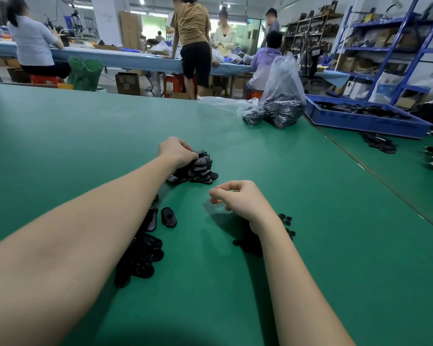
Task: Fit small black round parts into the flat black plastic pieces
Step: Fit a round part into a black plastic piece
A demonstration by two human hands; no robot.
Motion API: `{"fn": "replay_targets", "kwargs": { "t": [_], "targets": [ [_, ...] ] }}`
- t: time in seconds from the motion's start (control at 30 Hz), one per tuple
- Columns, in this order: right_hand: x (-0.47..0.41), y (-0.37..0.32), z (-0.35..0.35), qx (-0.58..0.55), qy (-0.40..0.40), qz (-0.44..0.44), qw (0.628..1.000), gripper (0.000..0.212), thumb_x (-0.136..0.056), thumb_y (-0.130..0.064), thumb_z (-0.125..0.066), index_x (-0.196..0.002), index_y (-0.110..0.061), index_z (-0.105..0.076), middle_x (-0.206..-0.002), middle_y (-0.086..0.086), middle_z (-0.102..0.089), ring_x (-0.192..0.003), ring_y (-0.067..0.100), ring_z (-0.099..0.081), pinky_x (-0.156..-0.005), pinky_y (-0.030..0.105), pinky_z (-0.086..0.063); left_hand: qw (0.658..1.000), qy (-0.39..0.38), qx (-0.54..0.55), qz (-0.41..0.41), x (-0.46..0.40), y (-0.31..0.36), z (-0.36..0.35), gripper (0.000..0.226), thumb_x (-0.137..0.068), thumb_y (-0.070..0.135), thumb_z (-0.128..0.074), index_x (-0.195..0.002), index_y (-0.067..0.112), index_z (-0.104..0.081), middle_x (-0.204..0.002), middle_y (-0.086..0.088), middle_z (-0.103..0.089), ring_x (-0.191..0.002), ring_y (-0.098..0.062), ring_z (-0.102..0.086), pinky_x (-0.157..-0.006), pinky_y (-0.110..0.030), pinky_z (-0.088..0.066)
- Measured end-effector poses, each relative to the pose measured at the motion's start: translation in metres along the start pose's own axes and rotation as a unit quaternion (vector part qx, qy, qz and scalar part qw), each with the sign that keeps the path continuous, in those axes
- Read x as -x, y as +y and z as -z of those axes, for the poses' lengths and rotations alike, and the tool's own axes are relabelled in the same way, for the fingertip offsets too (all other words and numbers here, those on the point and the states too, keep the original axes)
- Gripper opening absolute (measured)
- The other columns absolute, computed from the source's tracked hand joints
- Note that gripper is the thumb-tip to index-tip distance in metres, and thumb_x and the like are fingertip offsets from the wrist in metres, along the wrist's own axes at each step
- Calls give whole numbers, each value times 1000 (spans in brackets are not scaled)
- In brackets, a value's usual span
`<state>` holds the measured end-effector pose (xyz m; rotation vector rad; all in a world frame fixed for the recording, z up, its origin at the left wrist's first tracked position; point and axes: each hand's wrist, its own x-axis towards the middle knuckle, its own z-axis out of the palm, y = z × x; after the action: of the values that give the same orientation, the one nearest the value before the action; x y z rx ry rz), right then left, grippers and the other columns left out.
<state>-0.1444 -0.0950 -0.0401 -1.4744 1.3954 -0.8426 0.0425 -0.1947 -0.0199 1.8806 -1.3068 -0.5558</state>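
Head view: two bare arms reach out over a green tabletop (310, 196)
Left hand (176, 152): stretched far out, its fingers curled on a flat black piece at the top of the far pile (200, 168); it looks like it is picking one up
Right hand (238, 198): held just above the tabletop, fingers loosely curled with thumb and first finger close together; I cannot tell if a small round part sits between them
Small round parts (286, 221): a little heap by the right wrist, partly hidden under it
Loose flat piece (168, 217): lies alone on the tabletop next to the left arm, between both arms
Near pile (145, 255): more flat black pieces, partly under the left arm
Slip risk: the far pile is heaped high and loose, so pulling one piece from the top could make the others slide off
Arm risk: the left arm lies right over the near pile, so drawing it back could sweep pieces away
Roll risk: the small parts are round and close to the right wrist, so a bump could send them rolling
Mix-up risk: everything is black, so piles that spread could blend and be hard to sort
Farther off: clear bags of black parts (280, 108) and a blue tray (365, 123) sit well apart from the hands
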Motion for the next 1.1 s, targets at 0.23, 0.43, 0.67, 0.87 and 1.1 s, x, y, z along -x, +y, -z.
{"fn": "replay_targets", "kwargs": {
  "t": [0.23, 0.43, 0.67, 0.87, 1.1],
  "targets": [
    [-2, 2, -1, 18, 2, 1, 1000, 11, -85, -29, -73, -79, -21, -77, -80, -8, -78, -93, 15, -67, -91, 34, -54, 998, -7, 41, -45, 29, -10, 23, 20, -86, 32, -76, -99, 18, -74, -103, -1, -71, -93, -15, -65, -73, -22, -53],
    [-2, 1, -4, 31, 0, 7, 999, 10, -84, -27, -74, -76, -20, -76, -79, -7, -78, -103, 20, -71, -90, 36, -55, 976, -122, -130, -123, 82, -25, 58, 13, -82, 41, -77, -89, 31, -73, -90, 11, -71, -80, -4, -63, -64, -15, -43],
    [-1, 0, -3, 35, -8, 10, 999, 9, -86, -27, -75, -84, -19, -76, -79, -7, -78, -96, 24, -72, -85, 32, -55, 905, -239, -338, -94, 108, -10, 66, 53, -52, 53, -93, -92, 36, -64, -103, 9, -64, -95, -16, -65, -91, -37, -55],
    [4, -3, 2, 36, -19, 7, 999, 9, -89, -27, -74, -88, -19, -75, -79, -8, -78, -74, 13, -60, -69, 20, -52, 903, -240, -340, -107, 111, -11, 58, 34, -61, 31, -92, -85, 30, -68, -98, 6, -68, -89, -18, -67, -85, -35, -58],
    [8, -16, 29, 268, -84, 29, 959, 11, -82, -35, -77, -82, -24, -78, -84, -9, -78, -66, 9, -57, -67, 24, -46, 946, -179, -211, -167, 108, -12, 57, 19, -72, 35, -85, -87, 30, -74, -85, 14, -68, -82, -8, -67, -70, -20, -52]
  ]
}}
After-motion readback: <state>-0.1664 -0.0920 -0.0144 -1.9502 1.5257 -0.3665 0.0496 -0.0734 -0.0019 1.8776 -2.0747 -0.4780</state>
